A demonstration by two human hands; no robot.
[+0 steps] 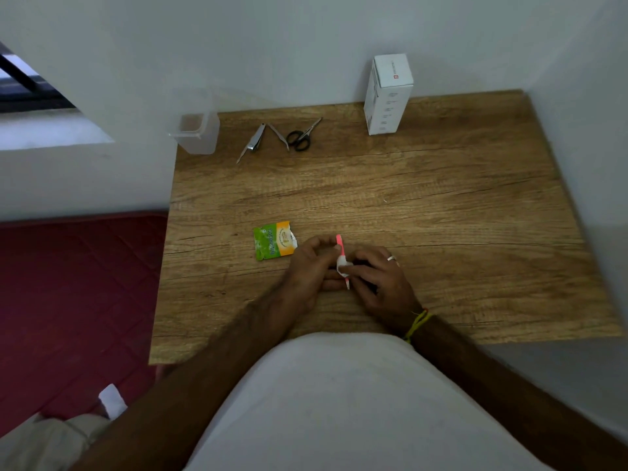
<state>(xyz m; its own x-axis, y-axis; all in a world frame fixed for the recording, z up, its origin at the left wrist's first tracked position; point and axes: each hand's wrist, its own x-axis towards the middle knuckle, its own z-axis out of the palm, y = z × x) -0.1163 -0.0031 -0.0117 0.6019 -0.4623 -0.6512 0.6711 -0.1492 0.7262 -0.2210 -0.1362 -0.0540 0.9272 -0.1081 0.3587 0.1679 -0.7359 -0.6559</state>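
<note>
Both my hands meet over the near middle of the wooden table (441, 205). Between them stands a thin pink stick (339, 243), with a small white wad or wipe (342, 266) wrapped around its lower part. My left hand (311, 270) holds the stick with curled fingers near its top. My right hand (380, 280), wearing a ring, pinches the white wad around the stick. A torn green and orange sachet (274, 240) lies flat just left of my left hand.
At the back of the table lie a nail clipper (253, 142), a metal tool (278, 136) and small black-handled scissors (300, 136). A clear plastic container (198, 132) stands at the back left corner, a white box (387, 95) at the back right. A red mattress (78, 300) lies left.
</note>
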